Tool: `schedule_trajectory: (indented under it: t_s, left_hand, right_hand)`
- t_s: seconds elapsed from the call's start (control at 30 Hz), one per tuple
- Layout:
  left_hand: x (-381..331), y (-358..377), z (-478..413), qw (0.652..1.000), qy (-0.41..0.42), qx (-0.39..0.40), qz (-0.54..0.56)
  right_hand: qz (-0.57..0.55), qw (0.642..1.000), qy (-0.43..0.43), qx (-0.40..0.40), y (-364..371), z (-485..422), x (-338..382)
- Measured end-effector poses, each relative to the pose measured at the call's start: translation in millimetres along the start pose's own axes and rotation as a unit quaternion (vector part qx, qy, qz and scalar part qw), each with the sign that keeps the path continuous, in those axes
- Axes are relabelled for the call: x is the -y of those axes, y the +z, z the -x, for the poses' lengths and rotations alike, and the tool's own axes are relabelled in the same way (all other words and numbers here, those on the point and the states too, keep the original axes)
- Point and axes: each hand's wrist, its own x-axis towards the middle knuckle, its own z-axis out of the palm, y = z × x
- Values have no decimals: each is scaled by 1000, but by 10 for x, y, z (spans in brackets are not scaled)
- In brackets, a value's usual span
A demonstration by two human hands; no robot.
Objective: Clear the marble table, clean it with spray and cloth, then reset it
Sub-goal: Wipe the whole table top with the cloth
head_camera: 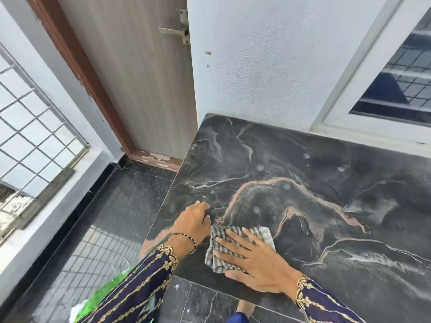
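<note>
The dark marble table (303,164) with pinkish veins fills the right half of the head view. A grey striped cloth (221,234), folded, lies near the table's front left corner. My right hand (254,264) presses flat on the cloth with its fingers spread and straight. My left hand (193,223) rests on the marble at the table's left edge, just left of the cloth, fingers bent down onto the surface. Several pale damp spots (259,168) dot the tabletop beyond the cloth.
A wood-grain door (130,78) with a metal latch stands behind the table's left corner. White wall and a window (405,85) back the table. Dark tiled floor (112,206) lies to the left, with a green and white object (102,297) low beside my left sleeve.
</note>
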Motion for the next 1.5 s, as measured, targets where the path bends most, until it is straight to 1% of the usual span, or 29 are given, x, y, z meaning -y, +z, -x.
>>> schedule_trajectory:
  t_s: [0.13,0.37,0.47,0.57,0.67,0.77,0.87,1.0,1.13,1.23,1.37,1.5]
  left_hand:
    - [-134,65,-272,1000,22,11,2]
    - [-414,144,-1143,996,82,33,-16]
    - [-596,102,-1606,990,53,89,-98]
    - [-826,15,-2017,971,-3,147,-189]
    - [-1052,-41,-2281,948,-41,193,-250]
    - [-1173,-21,-2400,934,-75,226,-266]
    - [-1198,-32,-2402,929,-71,234,-279]
    - [-1242,-7,-2456,917,-82,252,-297]
    - [-1297,30,-2552,899,-87,279,-327]
    - [-1315,70,-2589,892,-103,289,-332]
    - [-1282,117,-2599,885,-81,283,-361]
    - [-1279,134,-2594,877,-62,274,-389]
  right_hand:
    - [5,999,37,-3,-195,-194,-670]
    - [-7,994,110,-22,-469,-729,-1792]
    - [-34,990,134,-17,-611,-1000,-2259]
    - [-46,988,149,-13,-706,-1247,-2673]
    - [-50,986,160,-6,-815,-1444,-2992]
    - [-73,980,183,-3,-890,-1650,-3202]
    - [-89,974,209,-15,-936,-1881,-3236]
    - [-73,973,217,-22,-969,-2131,-3236]
    - [-79,972,214,-50,-955,-2123,-3226]
    - [-78,972,214,-61,-932,-1930,-3287]
    - [-70,964,248,-65,-856,-1392,-3535]
    - [-71,955,284,-46,-804,-839,-3744]
